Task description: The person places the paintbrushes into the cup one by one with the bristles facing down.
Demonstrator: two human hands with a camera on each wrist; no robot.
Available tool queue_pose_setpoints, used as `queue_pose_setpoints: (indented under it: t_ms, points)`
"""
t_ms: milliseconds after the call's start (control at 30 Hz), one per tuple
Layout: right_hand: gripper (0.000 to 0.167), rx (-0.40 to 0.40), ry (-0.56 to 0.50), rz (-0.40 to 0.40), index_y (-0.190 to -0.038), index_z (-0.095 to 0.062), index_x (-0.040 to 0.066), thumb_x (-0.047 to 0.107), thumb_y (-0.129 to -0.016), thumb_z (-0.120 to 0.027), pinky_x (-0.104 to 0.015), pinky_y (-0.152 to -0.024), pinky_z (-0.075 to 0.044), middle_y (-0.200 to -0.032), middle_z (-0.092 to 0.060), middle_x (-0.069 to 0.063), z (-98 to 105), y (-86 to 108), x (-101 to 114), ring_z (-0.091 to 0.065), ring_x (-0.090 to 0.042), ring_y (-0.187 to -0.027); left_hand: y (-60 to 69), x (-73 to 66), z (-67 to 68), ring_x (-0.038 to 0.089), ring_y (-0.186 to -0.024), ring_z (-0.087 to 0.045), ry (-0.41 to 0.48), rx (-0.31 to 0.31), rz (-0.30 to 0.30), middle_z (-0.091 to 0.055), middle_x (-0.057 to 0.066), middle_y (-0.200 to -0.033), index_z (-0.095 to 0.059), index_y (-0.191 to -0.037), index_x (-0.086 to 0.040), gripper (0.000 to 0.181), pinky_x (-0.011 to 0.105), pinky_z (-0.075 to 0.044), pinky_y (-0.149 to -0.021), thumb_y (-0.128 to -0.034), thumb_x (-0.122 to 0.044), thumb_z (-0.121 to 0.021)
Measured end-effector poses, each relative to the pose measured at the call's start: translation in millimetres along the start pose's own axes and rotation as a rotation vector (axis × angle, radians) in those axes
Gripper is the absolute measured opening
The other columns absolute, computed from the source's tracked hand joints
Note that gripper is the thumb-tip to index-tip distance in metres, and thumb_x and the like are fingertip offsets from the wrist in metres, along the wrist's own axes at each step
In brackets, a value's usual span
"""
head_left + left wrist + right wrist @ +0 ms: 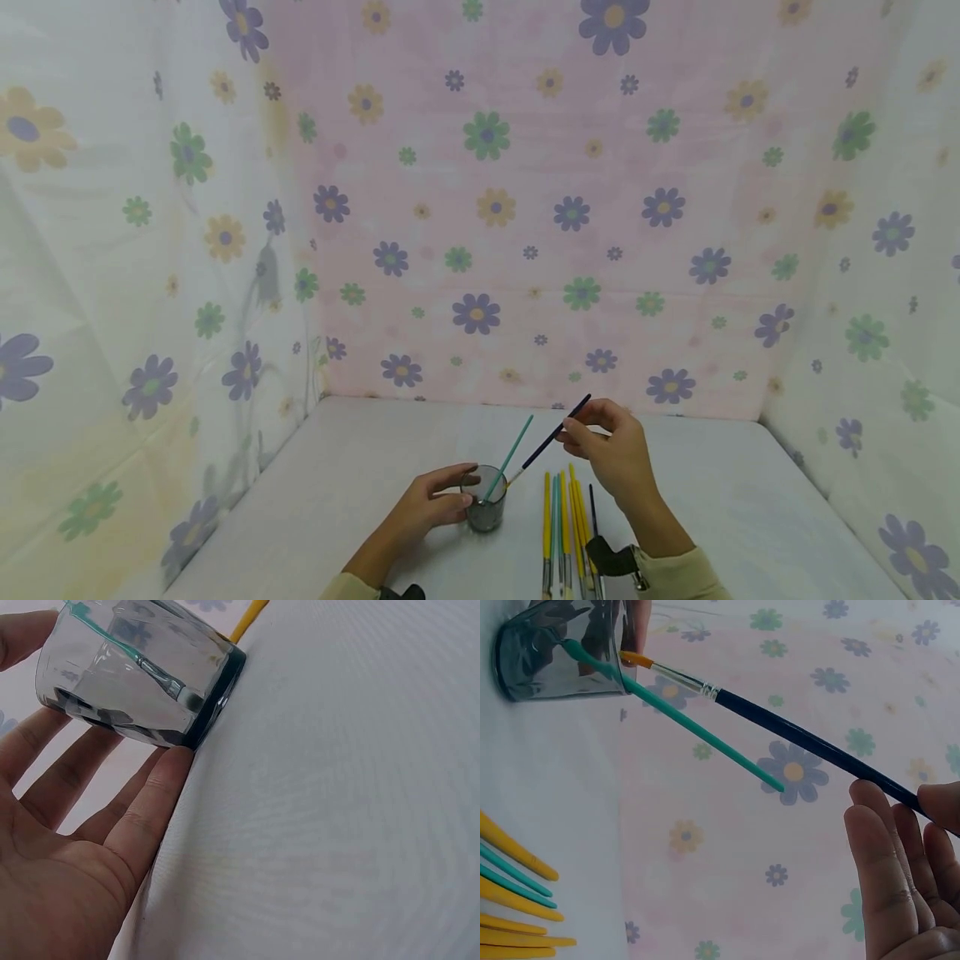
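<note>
My left hand [420, 506] holds a clear drinking glass [486, 518] upright on the table, thumb on one side and fingers on the other. A teal paintbrush [516, 444] leans inside the glass, its bristle end [189, 698] down near the base in the left wrist view. Between thumb and fingertips, my right hand [621, 457] pinches a dark blue paintbrush [552, 437] by its handle. This brush slants downward, and its orange-brown bristles [635, 658] are at the glass rim; whether they touch it I cannot tell.
Several yellow, teal and dark paintbrushes [564, 517] lie side by side on the white table [750, 500], right of the glass and below my right hand. Flower-patterned cloth [525, 167] hangs behind the table and along both sides.
</note>
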State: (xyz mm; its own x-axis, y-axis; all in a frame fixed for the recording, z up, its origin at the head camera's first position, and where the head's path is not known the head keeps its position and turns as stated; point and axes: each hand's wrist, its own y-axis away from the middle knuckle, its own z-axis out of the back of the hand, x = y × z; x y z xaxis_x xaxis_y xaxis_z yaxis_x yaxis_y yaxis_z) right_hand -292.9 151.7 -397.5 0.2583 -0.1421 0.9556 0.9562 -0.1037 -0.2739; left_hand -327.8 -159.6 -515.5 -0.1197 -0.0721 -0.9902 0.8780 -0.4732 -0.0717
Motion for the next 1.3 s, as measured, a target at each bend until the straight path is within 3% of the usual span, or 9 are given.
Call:
queue_pose_setpoints:
  t_ms: [533,667,1300]
  points:
    - [0.021,0.105,-0.022,-0.006,-0.111,-0.067,0.005,0.012,-0.094,-0.077,-0.031,-0.074,-0.064,-0.105,-0.069,-0.015,-27,6.9,-12,-0.078,-0.025,-0.088,-1.0,4.0,-0.1,0.035,-0.133,-0.059,-0.013,-0.005,-0.011,-0.056,0.018,-0.15,-0.052,-0.152,-0.015,0.05,0.042,-0.059,-0.096,-0.1038,-0.021,-0.064]
    - [0.02,0.126,-0.024,-0.013,-0.11,-0.067,0.005,0.011,-0.094,-0.077,-0.031,-0.072,-0.064,-0.104,-0.069,-0.014,-34,6.3,-20,-0.078,-0.026,-0.087,-0.8,4.9,-0.2,0.036,-0.133,-0.059,-0.013,-0.005,-0.013,-0.054,0.021,-0.151,-0.05,-0.153,-0.011,0.053,0.042,-0.059,-0.096,-0.1036,-0.02,-0.064]
    - [0.021,0.168,0.075,-0.07,-0.111,-0.065,0.006,0.016,-0.096,-0.076,-0.03,-0.073,-0.063,-0.103,-0.07,-0.01,-47,8.5,-36,-0.078,-0.021,-0.086,-1.9,7.3,1.4,0.034,-0.132,-0.06,-0.016,-0.008,0.006,-0.058,0.017,-0.148,-0.051,-0.153,-0.013,0.052,0.042,-0.06,-0.095,-0.1035,-0.022,-0.065]
